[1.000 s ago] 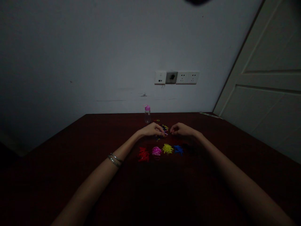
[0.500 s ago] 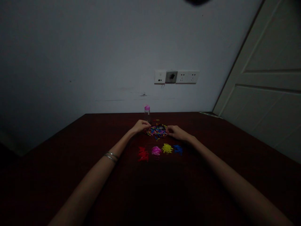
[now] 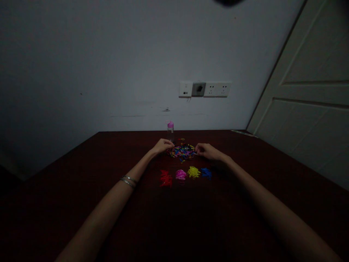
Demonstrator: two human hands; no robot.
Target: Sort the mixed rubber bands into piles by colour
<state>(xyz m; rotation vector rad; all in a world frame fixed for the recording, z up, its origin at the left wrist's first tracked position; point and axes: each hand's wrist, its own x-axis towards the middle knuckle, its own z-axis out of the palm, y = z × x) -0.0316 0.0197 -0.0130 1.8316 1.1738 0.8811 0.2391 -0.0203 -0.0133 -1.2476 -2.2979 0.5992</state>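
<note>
A bottle [image 3: 170, 131] stands beyond the left hand [image 3: 163, 145]; right hand [image 3: 206, 150] edges the colourful pile [image 3: 182, 151]; grips too dim to tell.

Pale wall [image 3: 114, 58] being dimly lit, its lower part being marked by dark scuff [image 3: 166, 110]. Grey plate [image 3: 194, 92] being flanked by white socket plate [image 3: 185, 87] at left, double socket plate [image 3: 217, 89] at right, all being held on wall. Table [image 3: 76, 156], dark red, being bordered along back edge by wall. Clear bottle [image 3: 170, 134], topped by pink cap [image 3: 170, 124], being supported upright near that edge. Pale strip [image 3: 244, 133] being seen at far right corner, near panelled door [image 3: 308, 91]. Dark shape [image 3: 228, 2] being cut off by top of view, too blurred to be identified.
</note>
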